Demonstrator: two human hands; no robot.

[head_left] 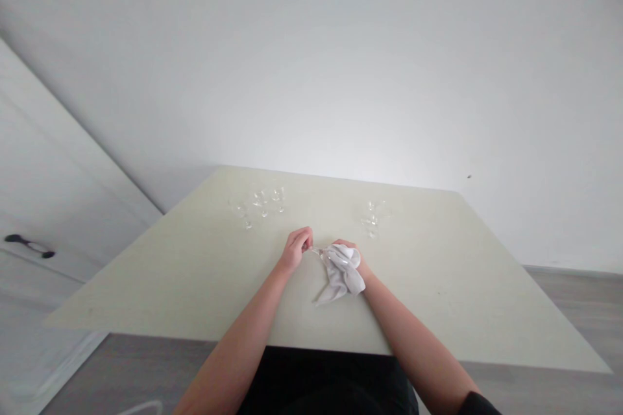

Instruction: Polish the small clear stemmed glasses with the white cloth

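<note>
Over the middle of the table my left hand (296, 247) is closed on one end of a small clear stemmed glass (316, 251). The glass lies tilted sideways between my two hands. My right hand (364, 266) grips a white cloth (342, 268), which is bunched around the bowl end of the glass. One corner of the cloth hangs down toward me. Most of my right fingers are hidden by the cloth, and the glass's bowl is largely covered.
Several small clear stemmed glasses (263, 203) stand at the back left of the pale table (428, 311). More clear glasses (372, 220) stand at the back right. A white wall (341, 78) rises behind the table, and a white cabinet (43, 194) with a dark handle is at left.
</note>
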